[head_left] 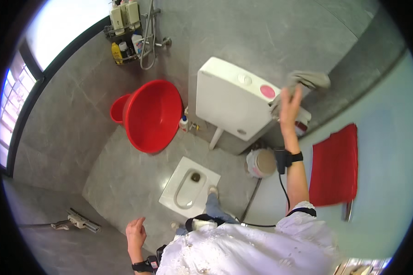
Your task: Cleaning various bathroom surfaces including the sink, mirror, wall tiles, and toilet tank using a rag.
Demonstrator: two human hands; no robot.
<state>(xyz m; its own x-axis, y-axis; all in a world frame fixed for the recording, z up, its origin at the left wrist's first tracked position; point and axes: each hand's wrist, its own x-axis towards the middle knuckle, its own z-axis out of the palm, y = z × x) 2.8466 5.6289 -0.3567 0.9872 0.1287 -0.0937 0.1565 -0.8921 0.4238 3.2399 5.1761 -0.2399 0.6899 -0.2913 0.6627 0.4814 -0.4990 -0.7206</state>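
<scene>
My right hand (290,106) grips a grey cloth (309,79), blurred, at the right end of a white toilet cistern (234,103). Part of the cloth hangs against the cistern's corner; the fingers hide some of it. On the cistern's top are a round flush button (244,79) and a pink disc (267,91). Down at the lower left, my left hand (136,232) hangs in the air with fingers loosely curled and nothing visible in it. Between my feet and the cistern lies a white squat toilet (189,187) set in the floor.
A large red basin (153,117) leans by the wall beside a smaller red vessel (118,108). A lidded bin (263,163) stands below my right wrist. A red cloth (335,165) hangs at right. Bottles (124,15) fill the corner racks near a shower hose (148,51).
</scene>
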